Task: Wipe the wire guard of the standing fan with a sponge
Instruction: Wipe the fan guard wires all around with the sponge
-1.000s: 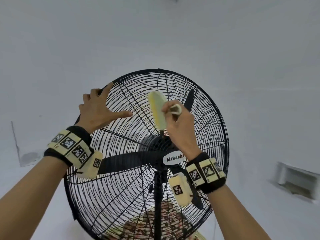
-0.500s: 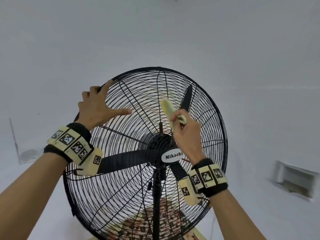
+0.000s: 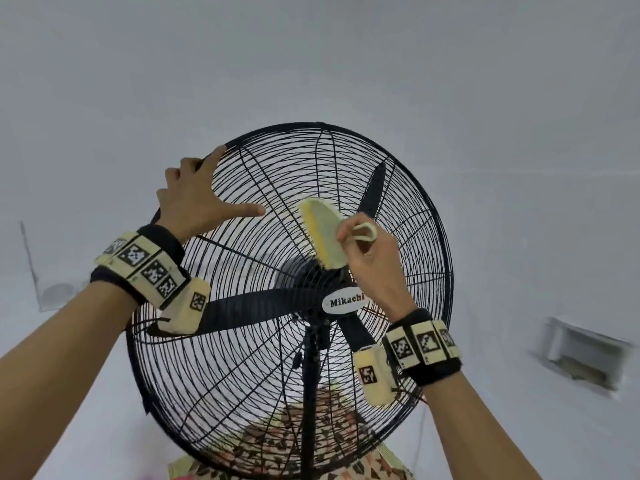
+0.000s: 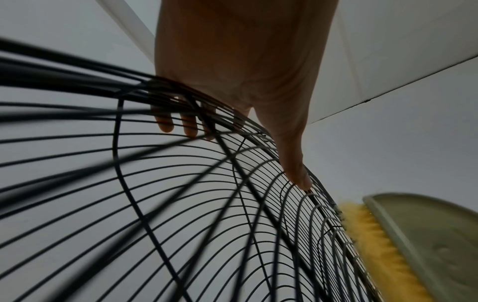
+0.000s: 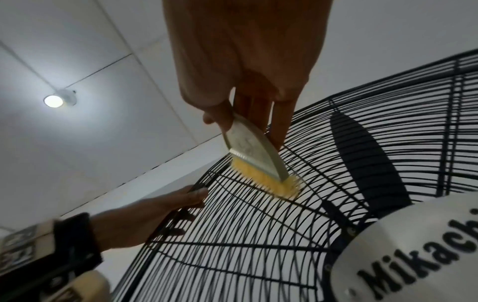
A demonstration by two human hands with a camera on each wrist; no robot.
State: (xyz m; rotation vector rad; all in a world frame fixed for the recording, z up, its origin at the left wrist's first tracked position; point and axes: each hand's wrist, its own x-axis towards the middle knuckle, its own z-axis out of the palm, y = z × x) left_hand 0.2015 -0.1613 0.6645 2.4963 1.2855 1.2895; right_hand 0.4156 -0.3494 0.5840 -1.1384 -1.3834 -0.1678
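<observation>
The left hand [image 3: 188,199] gripped the black wire guard's [image 3: 415,216] rim to steady it while the right hand [image 3: 372,261] pinched the yellow-bristled scrubbing sponge [image 3: 323,233] against the wires.

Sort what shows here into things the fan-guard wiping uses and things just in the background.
In use:
- wire guard, steadied at its upper rim by the left hand
- sponge, a bristly yellow pad on a pale backing, held by the right hand against the wires

Background:
- fan blades behind the guard
- Mikachi badge
- ceiling lamp
- patterned cloth below
</observation>
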